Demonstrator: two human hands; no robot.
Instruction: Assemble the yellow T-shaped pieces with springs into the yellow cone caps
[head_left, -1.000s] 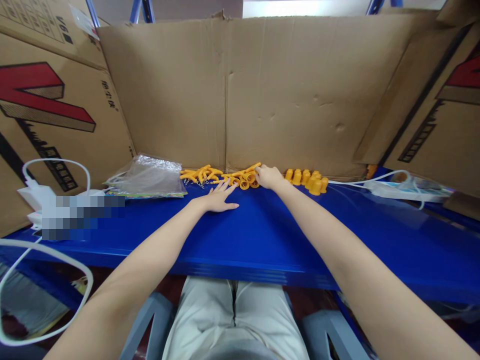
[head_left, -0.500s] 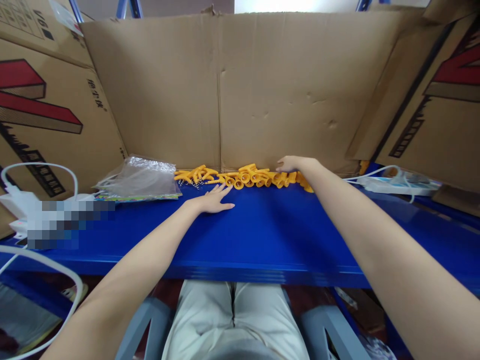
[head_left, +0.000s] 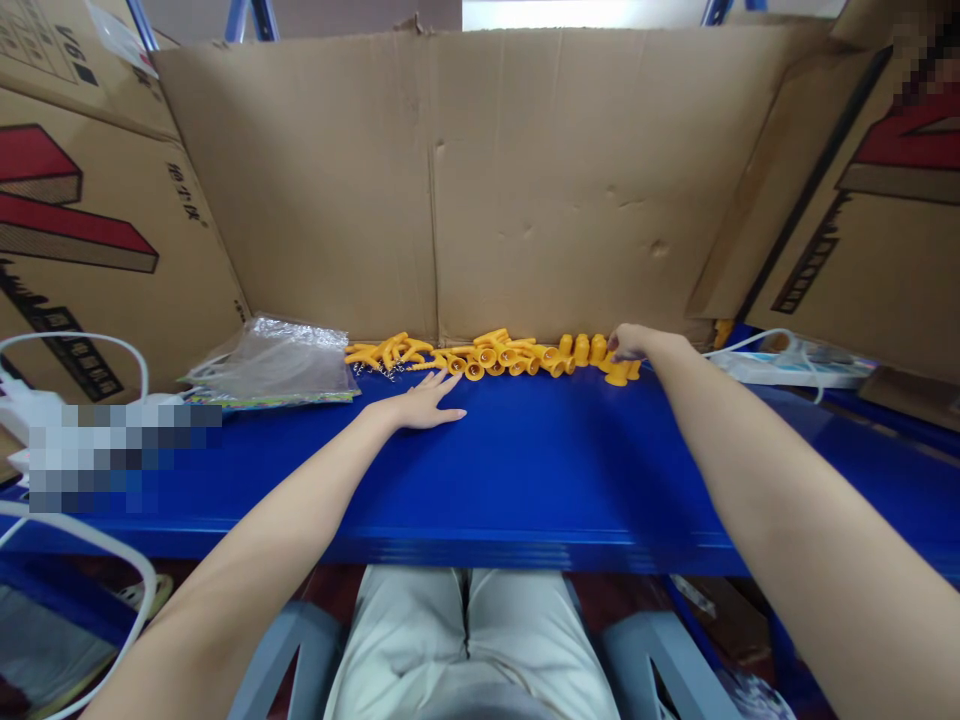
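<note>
My left hand lies flat on the blue table with its fingers spread and holds nothing. Its fingertips come close to several yellow flared tubes lying on their sides, with metal tips inside. Left of these is a heap of yellow T-shaped corkscrew handles with metal spirals. At the right end of the row, my right hand reaches down with bent fingers closed at the top of a yellow flared piece; the fingers partly hide it. Several yellow caps stand upright just left of that hand.
Clear plastic bags lie on the left of the blue table. A tall cardboard sheet closes off the back, with printed cartons at the sides. A white power strip with cables lies at the right.
My right hand has moved right along the row, from above the flared tubes to the pieces at the right end, and its fingers have bent downward. My left hand stays put.
</note>
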